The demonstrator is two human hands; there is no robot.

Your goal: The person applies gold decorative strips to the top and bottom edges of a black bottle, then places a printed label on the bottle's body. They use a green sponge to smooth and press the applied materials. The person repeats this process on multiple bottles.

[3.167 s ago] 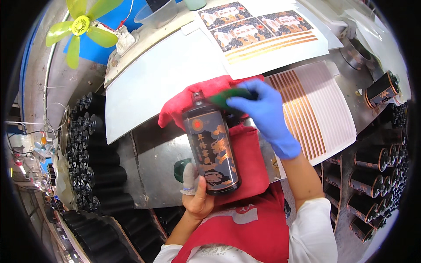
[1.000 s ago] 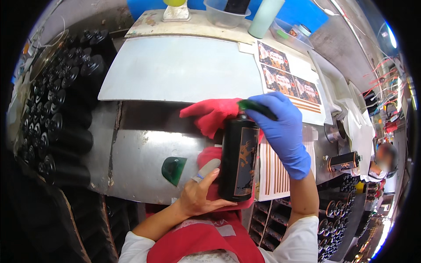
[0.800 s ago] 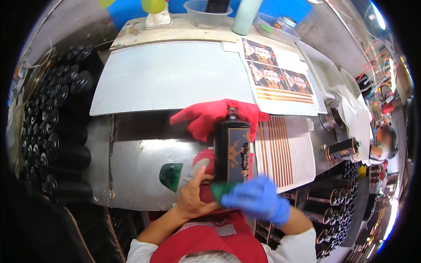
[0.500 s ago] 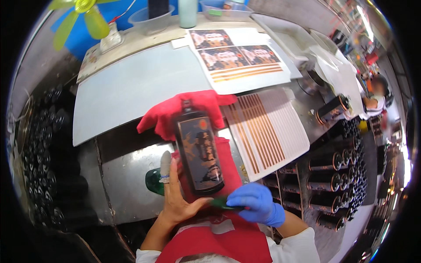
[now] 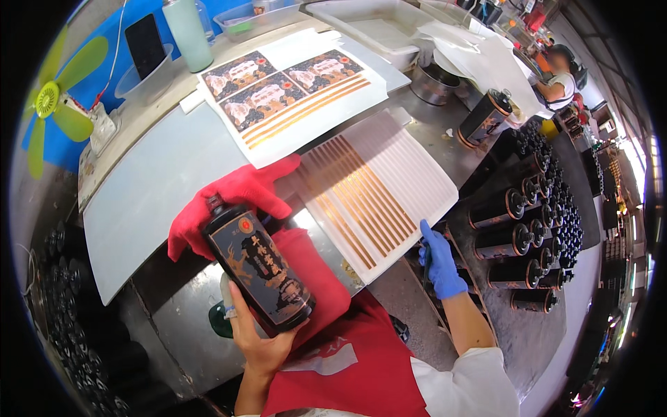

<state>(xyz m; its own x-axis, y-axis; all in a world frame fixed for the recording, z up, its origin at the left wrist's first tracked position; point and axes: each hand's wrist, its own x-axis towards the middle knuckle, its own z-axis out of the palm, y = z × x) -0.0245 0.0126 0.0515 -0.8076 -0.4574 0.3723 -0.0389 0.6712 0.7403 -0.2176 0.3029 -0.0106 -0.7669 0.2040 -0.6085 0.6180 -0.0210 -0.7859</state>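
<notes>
A black bottle (image 5: 260, 271) with a dark, gold-patterned label leans across red cloth padding, its neck toward the far left. My left hand (image 5: 258, 344) grips the bottle's lower end, thumb near the base and fingers along the left side; one finger wears a pale cover. A glossy green piece (image 5: 221, 320) lies on the metal table beside those fingers. In a blue glove, my right hand (image 5: 443, 264) is at the near right edge of a sheet of gold strips (image 5: 361, 201). One finger points up, the others curl round a dark thing I cannot make out.
Printed label sheets (image 5: 278, 90) lie on a pale board behind. Red cloth (image 5: 229, 191) and a red pad (image 5: 309, 274) are around the bottle. Several black bottles (image 5: 500, 243) are racked at right; another bottle (image 5: 484, 118) lies on the table. A green fan (image 5: 47, 101) stands at left.
My right hand has moved away from the bottle's base to the strip sheet's edge. The bottle has tilted, and my left hand has come against its lower end. The view has turned right.
</notes>
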